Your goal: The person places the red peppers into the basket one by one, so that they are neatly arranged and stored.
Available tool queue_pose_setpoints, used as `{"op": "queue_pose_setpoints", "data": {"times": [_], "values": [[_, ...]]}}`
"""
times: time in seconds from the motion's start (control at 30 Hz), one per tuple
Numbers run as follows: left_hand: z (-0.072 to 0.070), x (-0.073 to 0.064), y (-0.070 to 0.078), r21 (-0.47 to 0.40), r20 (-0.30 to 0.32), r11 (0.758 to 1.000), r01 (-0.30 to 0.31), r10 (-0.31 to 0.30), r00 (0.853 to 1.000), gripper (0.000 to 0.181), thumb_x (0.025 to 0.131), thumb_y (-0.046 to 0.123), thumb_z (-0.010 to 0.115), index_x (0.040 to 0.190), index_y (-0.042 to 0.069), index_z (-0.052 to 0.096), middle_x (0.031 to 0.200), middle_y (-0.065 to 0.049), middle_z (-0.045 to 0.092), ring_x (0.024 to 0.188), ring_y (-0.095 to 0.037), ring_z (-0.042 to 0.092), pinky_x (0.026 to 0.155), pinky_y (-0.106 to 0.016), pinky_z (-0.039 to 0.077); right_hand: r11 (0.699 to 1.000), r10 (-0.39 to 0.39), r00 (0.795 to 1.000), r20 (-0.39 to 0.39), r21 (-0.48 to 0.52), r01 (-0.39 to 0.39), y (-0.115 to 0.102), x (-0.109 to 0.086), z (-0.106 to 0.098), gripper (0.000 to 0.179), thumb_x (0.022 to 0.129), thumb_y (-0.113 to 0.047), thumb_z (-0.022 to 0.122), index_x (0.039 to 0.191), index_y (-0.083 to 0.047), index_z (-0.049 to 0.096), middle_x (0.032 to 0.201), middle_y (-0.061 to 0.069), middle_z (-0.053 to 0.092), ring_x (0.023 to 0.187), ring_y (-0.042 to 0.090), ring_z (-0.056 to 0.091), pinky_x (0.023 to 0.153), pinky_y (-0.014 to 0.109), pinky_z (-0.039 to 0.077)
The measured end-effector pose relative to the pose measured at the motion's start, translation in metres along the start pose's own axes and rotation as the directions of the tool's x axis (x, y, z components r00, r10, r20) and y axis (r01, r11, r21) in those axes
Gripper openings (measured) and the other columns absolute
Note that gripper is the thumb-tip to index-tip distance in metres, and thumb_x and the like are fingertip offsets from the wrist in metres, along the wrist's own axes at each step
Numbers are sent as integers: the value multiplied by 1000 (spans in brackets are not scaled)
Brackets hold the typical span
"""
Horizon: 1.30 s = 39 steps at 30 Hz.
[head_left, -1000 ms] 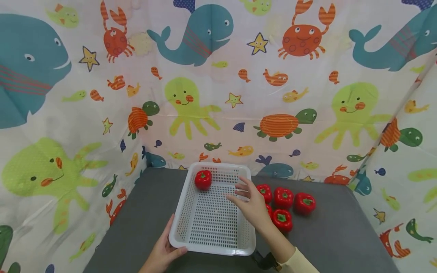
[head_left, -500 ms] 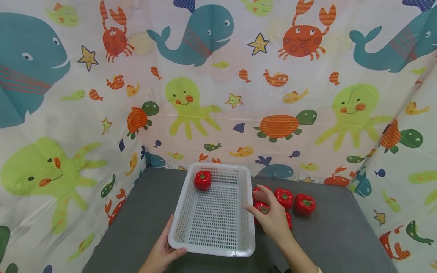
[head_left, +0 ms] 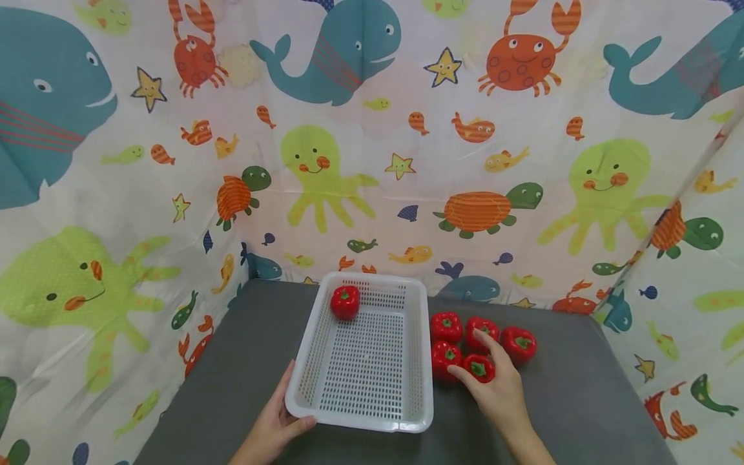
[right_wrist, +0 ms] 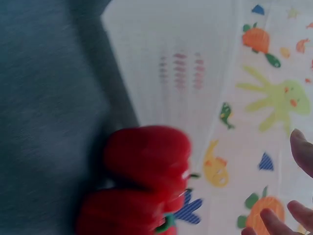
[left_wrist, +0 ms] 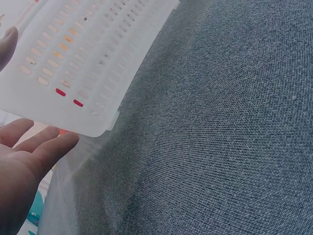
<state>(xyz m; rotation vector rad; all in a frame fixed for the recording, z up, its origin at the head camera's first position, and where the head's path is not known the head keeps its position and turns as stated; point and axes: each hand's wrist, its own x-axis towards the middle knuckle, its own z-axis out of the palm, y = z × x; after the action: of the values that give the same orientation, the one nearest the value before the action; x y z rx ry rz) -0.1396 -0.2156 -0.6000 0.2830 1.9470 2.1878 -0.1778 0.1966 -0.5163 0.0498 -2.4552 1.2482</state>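
A white slotted plastic basket (head_left: 367, 361) lies in the middle of the table, one red bell pepper (head_left: 345, 303) in its far left corner. My left hand (head_left: 273, 420) holds the basket's near left corner, thumb at the rim and fingers along the outer side; the left wrist view shows these fingers (left_wrist: 46, 144) fairly straight. Right of the basket sits a group of several red bell peppers (head_left: 447, 327), stems up. Over the nearest pepper (head_left: 479, 369) my right hand (head_left: 500, 387) hovers with thumb and fingers spread apart. In the right wrist view its fingers (right_wrist: 276, 223) grasp nothing.
A dark grey cloth covers the table (head_left: 244, 349). Behind it and on both sides hangs a white curtain (head_left: 372, 213) printed with sea animals. The rightmost pepper (head_left: 518, 345) sits at the outer side of the group.
My right hand has moved from above the basket rightward and nearer, over the loose peppers. My left hand stays at the basket's corner. The view has tilted slightly.
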Motion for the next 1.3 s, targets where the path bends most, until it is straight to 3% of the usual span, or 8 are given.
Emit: {"op": "queue_pose_setpoints", "data": {"times": [0.23,0.43,0.63,0.73,0.87,0.97,1.1,1.3], "values": [[2,-2,0,-30,-35,999,26,-27,999,109,89,-2,72,163,33,-1,168,-16,8,143,-52,31,98,-32,54,998,10,1000,-12,-62,-11,34,-1,-7,90,71,-22,93,149,-21,48,150,10,49,136,30,45,106,62,43],[2,-4,-2,-49,-44,998,47,-49,998,109,90,-2,71,163,32,-3,169,-14,6,145,-49,28,99,-29,53,997,23,993,115,-78,-14,62,-3,-8,98,72,-24,93,154,-20,40,155,15,43,142,38,38,105,71,37],[1,-3,-1,-43,-47,998,34,-36,998,108,90,-3,71,163,31,-2,169,-13,6,145,-49,28,99,-29,53,999,37,981,192,-6,-37,84,-5,-5,93,74,-19,91,153,-16,42,155,15,43,139,38,41,107,65,38],[1,-1,1,-38,-42,999,31,-32,999,108,90,-3,71,162,35,0,169,-13,8,144,-49,30,99,-30,53,999,33,980,198,30,-40,93,-6,-3,91,73,-15,90,151,-15,45,153,15,46,140,13,42,109,34,45],[1,1,3,-46,-24,998,40,-42,999,109,90,-2,72,162,34,-1,169,-13,6,144,-50,30,99,-32,53,996,62,974,218,44,-73,102,-6,-1,88,74,-10,89,151,-15,47,154,14,47,138,4,42,99,4,36],[1,0,4,-61,-19,997,49,-50,999,109,90,-2,71,162,34,-2,169,-14,5,145,-50,29,100,-32,53,993,93,969,230,45,-106,106,-7,-1,83,76,-6,86,150,-14,49,155,17,45,139,22,45,101,21,49],[2,0,3,-55,-16,997,55,-56,998,109,91,-1,71,162,35,-2,169,-14,5,145,-49,29,100,-31,52,989,100,973,207,84,-119,109,-9,-2,77,77,-1,84,147,-13,53,153,18,48,131,1,47,98,42,54],[1,0,3,-37,-15,998,57,-58,998,109,91,0,72,162,33,-4,169,-15,6,144,-49,32,100,-32,53,985,116,978,175,110,-136,111,-16,-6,75,77,-5,85,146,-14,55,150,15,52,118,-21,42,93,32,57]]}}
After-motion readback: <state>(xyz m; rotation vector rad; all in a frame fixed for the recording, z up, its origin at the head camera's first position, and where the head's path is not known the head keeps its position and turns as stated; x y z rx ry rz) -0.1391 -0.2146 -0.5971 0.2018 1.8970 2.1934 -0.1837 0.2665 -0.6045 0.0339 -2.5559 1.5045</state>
